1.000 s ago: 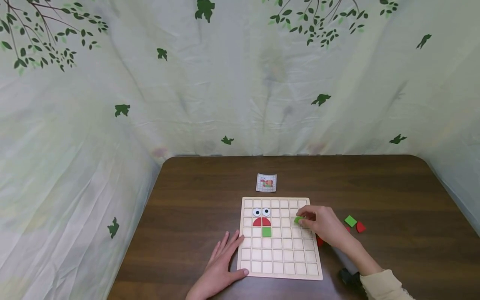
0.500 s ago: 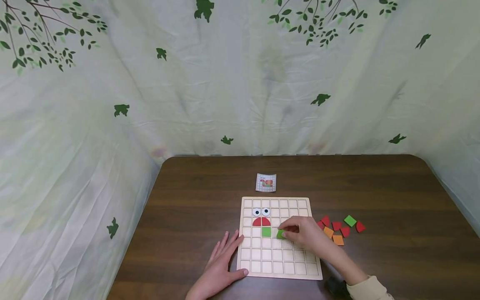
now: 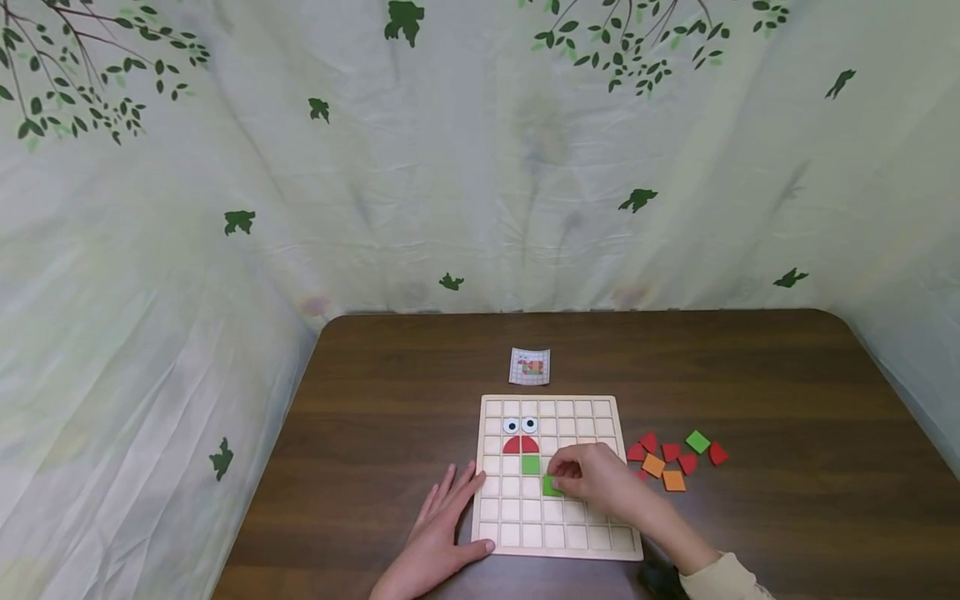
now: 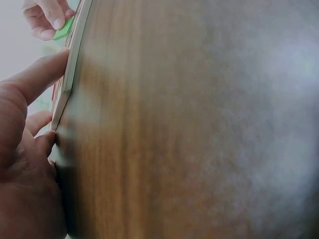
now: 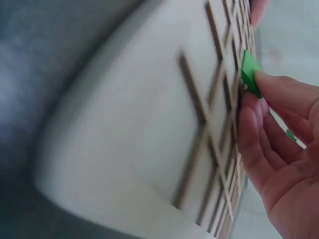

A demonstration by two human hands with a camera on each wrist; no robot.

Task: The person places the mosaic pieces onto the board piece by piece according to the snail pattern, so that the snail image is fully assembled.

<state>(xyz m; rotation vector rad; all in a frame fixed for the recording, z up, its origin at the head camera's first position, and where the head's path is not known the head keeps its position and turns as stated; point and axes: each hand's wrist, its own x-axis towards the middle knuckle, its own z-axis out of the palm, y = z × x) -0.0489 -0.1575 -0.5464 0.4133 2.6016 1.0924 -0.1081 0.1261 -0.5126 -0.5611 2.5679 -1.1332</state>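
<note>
A pale wooden grid board [image 3: 510, 530] lies on the table. My right hand [image 3: 600, 479] pinches a green square tile [image 5: 250, 73] between thumb and fingers, over a cell just below and right of a green square [image 3: 530, 465] set in the grid. Above that square sit two red quarter-round tiles [image 3: 521, 445] and two eye tiles [image 3: 520, 425]. My left hand [image 3: 441, 529] rests at the board's left edge, fingers spread, thumb on the near corner. In the left wrist view, its fingers touch the board's rim [image 4: 75, 55].
Loose red tiles [image 3: 670, 452], orange squares [image 3: 674, 481] and another green square [image 3: 697, 442] lie right of the board. A small picture card [image 3: 529, 367] lies beyond it. A dark object [image 3: 660, 577] is partly hidden under the right forearm. A pale leaf-printed curtain [image 3: 480, 167] stands behind the table.
My right hand has carried the green tile leftward and toward me across the board, from its right side to near the set green square. The left hand has stayed in place.
</note>
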